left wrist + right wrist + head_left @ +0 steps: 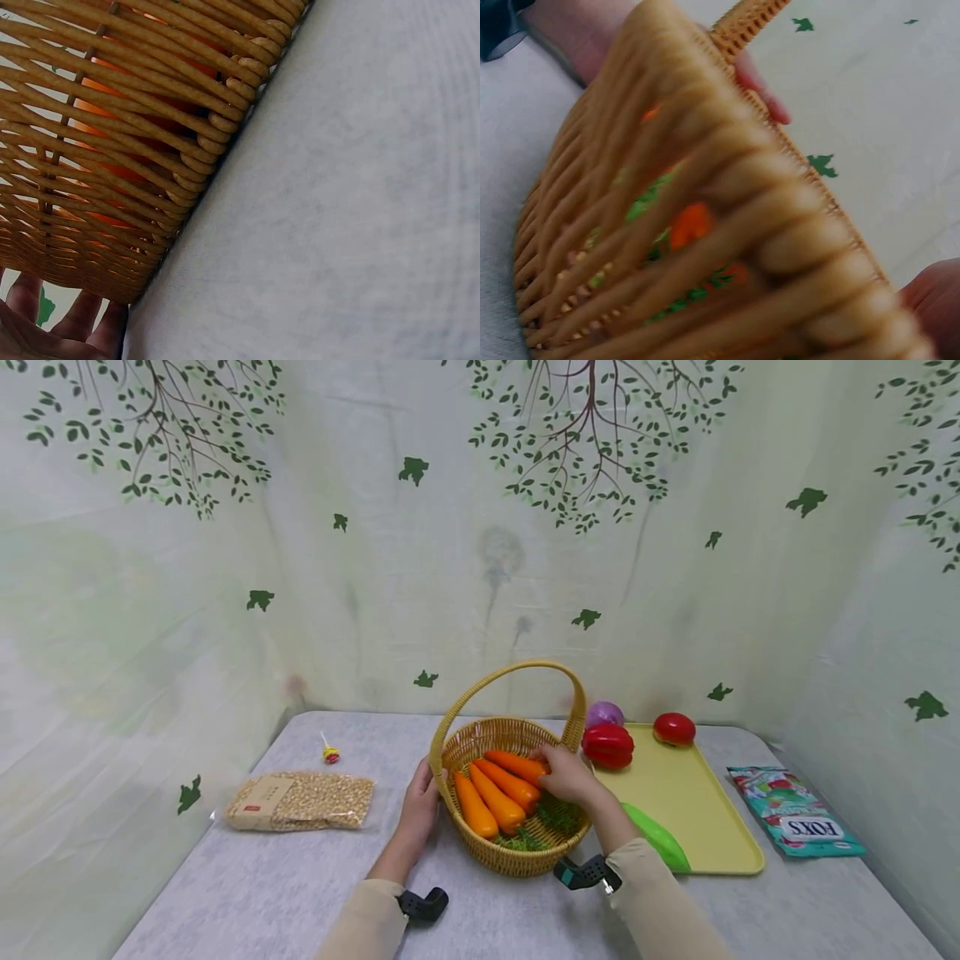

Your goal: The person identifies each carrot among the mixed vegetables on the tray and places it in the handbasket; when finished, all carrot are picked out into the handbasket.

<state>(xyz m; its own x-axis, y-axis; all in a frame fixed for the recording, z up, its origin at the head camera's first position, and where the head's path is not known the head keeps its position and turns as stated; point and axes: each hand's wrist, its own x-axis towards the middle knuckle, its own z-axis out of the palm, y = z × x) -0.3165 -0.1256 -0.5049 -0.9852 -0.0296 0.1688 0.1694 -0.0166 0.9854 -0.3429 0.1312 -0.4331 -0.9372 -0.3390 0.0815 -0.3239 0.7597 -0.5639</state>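
A wicker basket (495,857) with a tall arched handle stands on the table, with several orange carrots (491,797) lying side by side in it, their green tops toward the front. My left hand (420,806) holds the basket's left side near the handle base; its fingers (79,315) lie against the outer weave in the left wrist view. Reaching over the right rim, my right hand (570,777) pinches the thick end of the rearmost carrot (517,766). The weave hides most of that grip in the right wrist view, where only part of the right hand (934,304) shows.
Right of the basket lies a yellow tray (697,810) with a red tomato (674,728), a red bell pepper (608,746), a purple onion (604,713) and a long green vegetable (656,837). A FOX'S candy bag (797,814) is far right. Leftward are a grain pack (322,800) and a lollipop (331,755).
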